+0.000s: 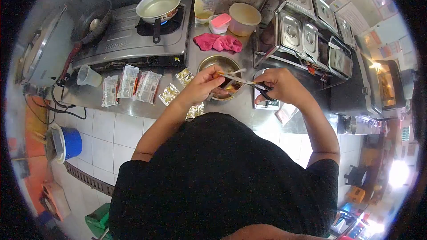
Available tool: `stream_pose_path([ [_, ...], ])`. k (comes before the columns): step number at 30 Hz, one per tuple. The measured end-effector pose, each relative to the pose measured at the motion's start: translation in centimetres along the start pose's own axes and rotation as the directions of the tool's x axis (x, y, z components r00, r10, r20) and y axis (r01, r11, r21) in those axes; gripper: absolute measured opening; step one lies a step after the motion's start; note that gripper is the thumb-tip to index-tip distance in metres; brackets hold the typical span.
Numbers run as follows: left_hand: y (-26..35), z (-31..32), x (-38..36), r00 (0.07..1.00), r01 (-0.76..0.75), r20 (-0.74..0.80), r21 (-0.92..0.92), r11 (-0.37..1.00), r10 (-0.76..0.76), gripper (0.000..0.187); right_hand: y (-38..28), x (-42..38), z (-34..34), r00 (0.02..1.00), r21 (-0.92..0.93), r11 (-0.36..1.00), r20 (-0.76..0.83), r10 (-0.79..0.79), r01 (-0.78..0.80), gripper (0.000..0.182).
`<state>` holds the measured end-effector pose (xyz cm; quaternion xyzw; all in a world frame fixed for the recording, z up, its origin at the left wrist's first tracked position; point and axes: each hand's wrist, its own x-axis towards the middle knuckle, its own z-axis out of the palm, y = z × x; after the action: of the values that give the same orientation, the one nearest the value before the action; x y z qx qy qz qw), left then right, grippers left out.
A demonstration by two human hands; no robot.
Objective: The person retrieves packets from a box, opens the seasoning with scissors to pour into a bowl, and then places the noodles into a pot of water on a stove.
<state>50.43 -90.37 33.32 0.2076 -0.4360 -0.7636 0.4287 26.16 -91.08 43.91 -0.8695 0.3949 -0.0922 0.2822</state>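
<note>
My right hand [284,85] grips a pair of scissors [240,79] by its dark handles, and the blades point left toward my other hand. Between the fingertips of my left hand [202,86] is a small pale sachet [238,70], right at the scissor blades. Both hands are held over a round metal bowl [214,59] with something dark inside, partly hidden by my fingers. Torn-looking gold foil packets [169,94] lie left of the bowl. Under my right hand a digital scale [272,105] shows in part.
A pan of liquid [159,5] sits over a blue flame on the stove [115,38]. Noodle-like packets [129,82] and a plastic cup [89,77] lie front left. Behind the bowl are a pink cloth [217,42] and a plastic tub [244,18]. Lidded steel containers [291,33] stand right.
</note>
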Motion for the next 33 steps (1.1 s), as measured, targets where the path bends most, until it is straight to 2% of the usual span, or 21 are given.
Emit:
stream_pose_path([
  [2,-0.2,0.0,0.1,0.999,-0.025,0.022,-0.009,1.000,0.025,0.012,0.0,0.1,-0.1,0.999,-0.032,0.999,-0.022,-0.036,0.035,0.046],
  [5,-1.0,-0.1,0.2,1.000,0.013,0.015,0.041,0.999,-0.014,0.014,-0.4,0.3,-0.2,0.994,-0.069,0.992,-0.028,-0.108,0.106,0.047],
  [7,-1.1,0.1,0.2,0.999,0.035,-0.001,-0.039,0.999,-0.035,0.015,-0.4,0.4,-0.3,0.996,-0.066,0.994,-0.015,-0.090,0.089,0.047],
  [12,-0.8,0.5,0.6,0.999,0.034,-0.021,-0.007,0.999,-0.034,0.018,-0.2,0.5,-0.4,0.998,-0.041,0.997,0.010,-0.060,0.061,0.050],
  [14,-0.9,0.7,0.8,0.999,0.033,-0.002,0.008,0.999,-0.033,0.019,-0.1,0.3,-0.3,0.993,0.011,0.994,-0.060,-0.104,0.105,0.046],
  [16,-0.7,1.2,0.8,0.999,0.043,-0.016,-0.064,0.997,-0.044,0.018,-0.2,0.2,-0.5,0.994,0.000,0.995,-0.058,-0.095,0.095,0.047],
  [18,-0.9,1.1,1.2,0.999,0.045,0.017,-0.021,0.999,-0.045,0.017,-0.2,0.1,-0.7,0.995,-0.012,0.996,-0.055,-0.085,0.085,0.047],
  [23,-1.6,1.2,2.6,0.991,0.081,0.102,0.018,0.997,-0.083,0.015,1.2,-0.7,-0.3,0.999,0.005,0.999,-0.013,0.047,-0.047,0.050],
  [27,-2.7,1.9,4.9,0.980,0.140,0.139,0.042,0.989,-0.145,0.016,2.6,-2.6,0.2,0.994,0.017,0.997,-0.075,0.076,-0.075,0.050],
  [29,-3.6,2.4,6.9,0.974,0.162,0.144,0.107,0.981,-0.176,0.020,3.8,-3.8,0.3,0.962,0.084,0.972,-0.148,0.229,-0.218,0.049],
  [30,-4.1,2.6,8.2,0.971,0.166,0.159,0.100,0.981,-0.181,0.020,4.5,-4.4,0.2,0.958,0.081,0.969,-0.151,0.245,-0.235,0.049],
  [32,-6.0,2.5,11.2,0.937,0.248,0.211,0.156,0.956,-0.278,0.022,6.1,-5.3,0.0,0.891,0.073,0.908,-0.172,0.419,-0.413,0.049],
  [33,-7.4,2.4,12.7,0.930,0.252,0.245,0.122,0.960,-0.275,0.023,7.2,-5.7,0.2,0.860,0.122,0.877,-0.172,0.480,-0.465,0.051],
])
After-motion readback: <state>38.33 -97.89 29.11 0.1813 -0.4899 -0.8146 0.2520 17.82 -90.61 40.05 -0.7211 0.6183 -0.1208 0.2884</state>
